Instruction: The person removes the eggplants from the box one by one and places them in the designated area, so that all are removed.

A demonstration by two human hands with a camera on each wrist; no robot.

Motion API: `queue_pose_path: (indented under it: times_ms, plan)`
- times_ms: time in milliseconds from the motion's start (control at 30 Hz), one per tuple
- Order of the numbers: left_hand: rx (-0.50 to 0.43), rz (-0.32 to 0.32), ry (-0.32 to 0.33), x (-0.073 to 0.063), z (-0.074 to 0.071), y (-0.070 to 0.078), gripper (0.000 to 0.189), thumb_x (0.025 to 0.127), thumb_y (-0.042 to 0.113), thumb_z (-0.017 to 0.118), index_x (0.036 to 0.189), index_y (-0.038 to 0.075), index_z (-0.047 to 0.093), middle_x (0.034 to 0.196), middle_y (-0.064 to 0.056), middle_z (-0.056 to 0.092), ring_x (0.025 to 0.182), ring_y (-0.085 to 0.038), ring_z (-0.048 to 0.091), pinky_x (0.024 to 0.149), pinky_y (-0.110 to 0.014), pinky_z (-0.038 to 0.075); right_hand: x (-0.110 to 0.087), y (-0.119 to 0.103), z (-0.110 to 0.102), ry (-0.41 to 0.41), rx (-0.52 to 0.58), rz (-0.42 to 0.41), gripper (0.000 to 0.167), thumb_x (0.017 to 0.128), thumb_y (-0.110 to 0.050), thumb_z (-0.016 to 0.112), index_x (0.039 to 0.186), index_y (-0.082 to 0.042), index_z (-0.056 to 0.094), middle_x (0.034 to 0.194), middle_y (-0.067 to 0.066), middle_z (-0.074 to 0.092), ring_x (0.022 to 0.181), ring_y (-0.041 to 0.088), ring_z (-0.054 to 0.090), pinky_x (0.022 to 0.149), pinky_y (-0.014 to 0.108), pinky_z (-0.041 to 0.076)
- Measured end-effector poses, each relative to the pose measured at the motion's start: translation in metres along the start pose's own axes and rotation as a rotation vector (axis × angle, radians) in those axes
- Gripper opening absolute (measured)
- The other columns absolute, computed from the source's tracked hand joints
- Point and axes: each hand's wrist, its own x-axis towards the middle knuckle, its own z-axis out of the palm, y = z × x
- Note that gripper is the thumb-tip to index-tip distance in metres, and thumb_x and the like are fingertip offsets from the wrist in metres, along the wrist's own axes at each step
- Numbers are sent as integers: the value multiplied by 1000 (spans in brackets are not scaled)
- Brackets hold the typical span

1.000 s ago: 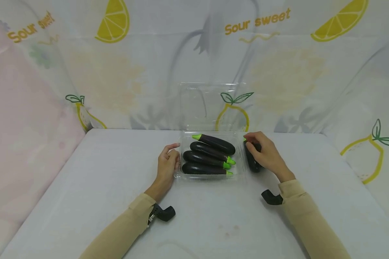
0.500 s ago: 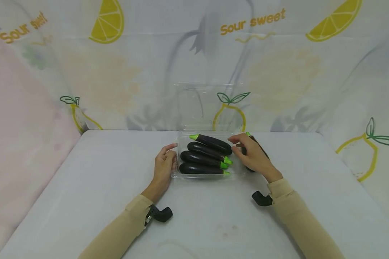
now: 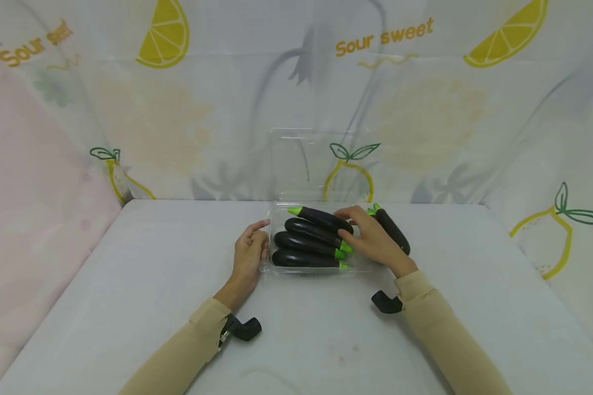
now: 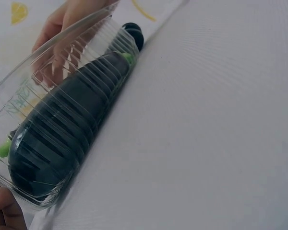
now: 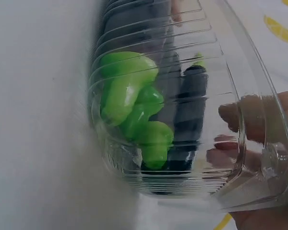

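Observation:
Several dark eggplants (image 3: 306,258) with green stems lie side by side in a clear plastic clamshell container (image 3: 356,270). My left hand (image 3: 249,249) holds the container's left side, index finger reaching along its rim; in the left wrist view only a few curled fingers (image 4: 7,206) show beside the corner. My right hand (image 3: 370,238) is over the container's right side, fingers spread close above the blunt end of the rearmost eggplant (image 3: 323,219). Through the clear wall in the right wrist view, its fingertips (image 5: 228,117) are inside, beside the eggplants.
To the right of the container lies a loose eggplant (image 3: 394,233); the green stem (image 3: 371,212) of another shows behind my right hand. The container's raised lid (image 3: 296,164) stands at the back against the printed curtain (image 3: 237,99). All stand on a white-covered table (image 3: 178,263).
My right hand has let go of a loose eggplant on the right and moved left over the container, uncovering a loose eggplant. My left hand has stayed at the container's left side.

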Motion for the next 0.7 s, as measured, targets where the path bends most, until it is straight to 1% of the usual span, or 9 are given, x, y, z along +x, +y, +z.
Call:
queue_pose_path:
  times_ms: [67,167,400,533,700]
  plan:
    - [-4,4,-2,-1,0,0,33,88,2,48,119,7,58,56,9,42,45,-3,33,42,-17,27,1,-1,0,-34,-10,25,38,92,-13,60,127,-2,50,126,12,53,117,25,52,100,44,45]
    - [-6,6,-4,-1,0,0,33,88,2,48,119,6,58,57,9,42,45,-3,33,43,-17,27,1,-4,0,-58,-36,51,40,92,-16,61,128,-4,50,127,10,52,119,24,51,102,42,44]
    - [-5,14,-4,0,-1,2,33,88,2,48,120,6,57,56,9,42,45,-3,34,42,-16,28,8,-9,4,-72,-60,84,43,92,-17,60,131,-3,47,131,13,49,121,28,50,101,45,43]
    - [-6,8,-6,-1,-1,2,34,88,1,47,121,4,56,55,9,42,45,-3,34,42,-16,28,10,-10,7,-84,-82,115,44,92,-17,59,133,-4,46,132,13,48,122,28,49,100,45,43]
    - [-10,2,-20,-1,0,3,34,89,1,46,122,3,55,56,8,42,45,-4,35,43,-17,29,12,-10,10,-70,-134,131,44,92,-16,60,132,-5,47,130,13,50,121,27,50,100,44,44]
